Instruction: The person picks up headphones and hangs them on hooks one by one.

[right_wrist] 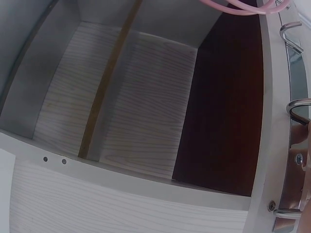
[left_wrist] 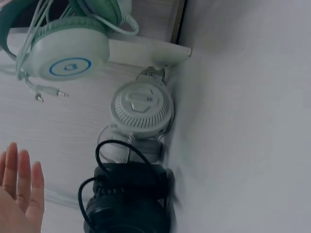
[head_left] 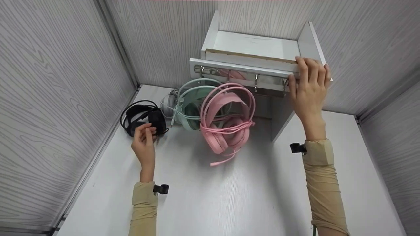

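My left hand (head_left: pixel 143 141) is nearest a black headset (head_left: pixel 157 119), its fingers loosely bent with nothing between them; straight fingers (left_wrist: pixel 24 179) show in the left wrist view. My right hand (head_left: pixel 310 87) rests on the right end of a white shelf unit's hook rail (head_left: pixel 246 67), fingers reaching over its top edge. Off the rail's hooks hang a pink headset (head_left: pixel 213 141) and a mint-green headset (head_left: pixel 188 109), cables wound round them. Behind the black headset stands a grey-white headset (left_wrist: pixel 142 109). In the right wrist view, my right hand is mostly out of frame.
Two metal hooks, one a bare hook (head_left: pixel 256 83), stick out near my right hand. The unit's side panel (head_left: pixel 279 121) stands on the white tabletop (head_left: pixel 197 200). A wood-grain wall (head_left: pixel 65 82) rises at the left. Something pink shows behind the rail.
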A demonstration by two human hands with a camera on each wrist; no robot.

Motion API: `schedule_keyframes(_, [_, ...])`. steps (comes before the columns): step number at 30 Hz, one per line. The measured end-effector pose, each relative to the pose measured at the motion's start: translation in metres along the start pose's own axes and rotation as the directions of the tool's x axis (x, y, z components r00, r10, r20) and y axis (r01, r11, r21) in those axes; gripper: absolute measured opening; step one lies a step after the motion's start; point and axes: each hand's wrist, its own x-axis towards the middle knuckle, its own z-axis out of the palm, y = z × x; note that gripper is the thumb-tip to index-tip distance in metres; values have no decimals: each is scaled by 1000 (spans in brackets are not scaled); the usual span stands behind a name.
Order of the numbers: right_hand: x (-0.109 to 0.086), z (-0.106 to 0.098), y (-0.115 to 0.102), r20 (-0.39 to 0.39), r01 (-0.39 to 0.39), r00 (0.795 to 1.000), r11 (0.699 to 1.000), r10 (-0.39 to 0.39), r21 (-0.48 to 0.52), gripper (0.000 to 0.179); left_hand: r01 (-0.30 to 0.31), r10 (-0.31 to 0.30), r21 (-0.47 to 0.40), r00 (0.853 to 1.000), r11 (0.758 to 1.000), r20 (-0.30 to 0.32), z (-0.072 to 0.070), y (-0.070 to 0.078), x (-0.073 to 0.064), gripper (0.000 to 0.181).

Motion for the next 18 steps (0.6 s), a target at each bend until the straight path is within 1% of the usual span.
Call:
schedule_keyframes(2, [0, 0, 0, 1, -1, 1000, 1000, 1, 2, 45, 26, -26, 25, 999, 999, -26, -7, -14, 7, 19])
schedule_keyframes(5, [0, 0, 1, 1, 2, 1000, 1000, -2, 7, 45, 48, -44, 73, 997, 996, -60, -17, -35, 17, 19])
schedule_keyframes(8, [0, 0, 1, -3, 6, 1000, 1000, -6, 9, 45, 65, -53, 127, 994, 990, -98, -25, -45, 27, 19])
schedule_keyframes(11, [0, 0, 1, -6, 13, 1000, 1000, -13, 1, 45, 93, -64, 213, 989, 973, -136, -33, -51, 36, 21])
schedule_keyframes(14, [0, 1, 0, -8, 14, 1000, 1000, -14, 4, 45, 140, -92, 314, 982, 939, -164, -40, -57, 42, 30])
schedule_keyframes(16, [0, 1, 0, -6, 16, 1000, 1000, -16, -1, 45, 197, -141, 365, 975, 910, -174, -43, -60, 44, 39])
schedule_keyframes(18, [0, 1, 0, -5, 17, 1000, 1000, -17, -5, 45, 270, -217, 400, 961, 876, -173, -46, -63, 45, 52])
